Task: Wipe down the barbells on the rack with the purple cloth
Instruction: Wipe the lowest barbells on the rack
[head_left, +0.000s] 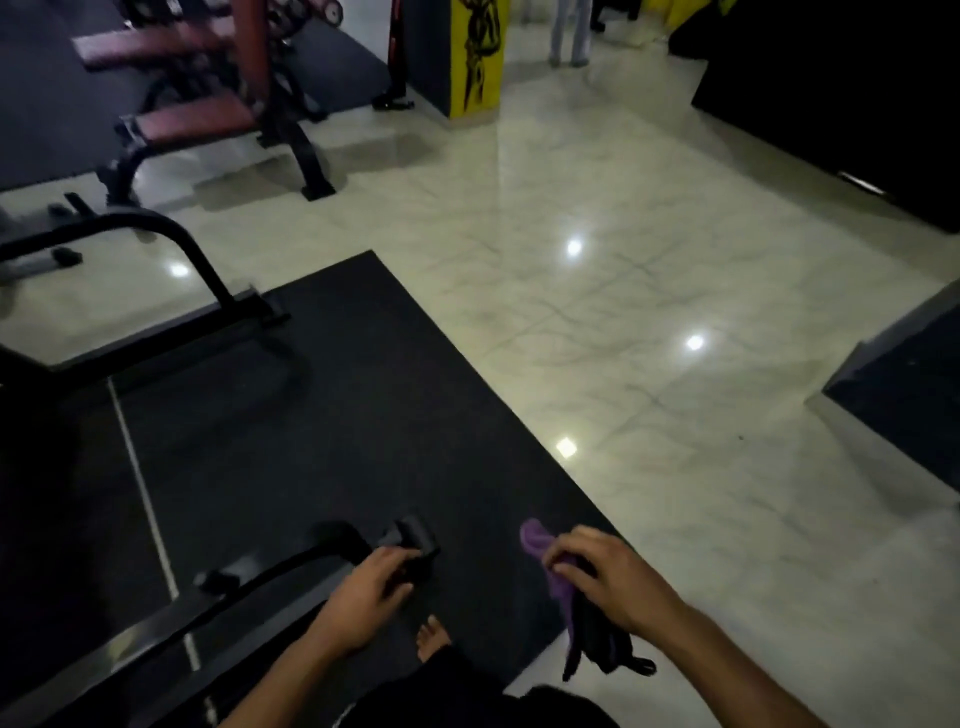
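Dark trousers and a bare foot (434, 642) sit lowest in view, on the black mat (322, 415). Above them the left hand (363, 597) curls its fingers round the black capped end of a curved frame bar (291, 564) near the mat's front edge. At that edge, over the mat's border with the tiled floor (597, 312), the right hand (605, 574) pinches the purple cloth (540, 540) with something dark hanging below it. No barbells or rack are visible, so wiping looks not yet underway; next the cloth must be carried to them.
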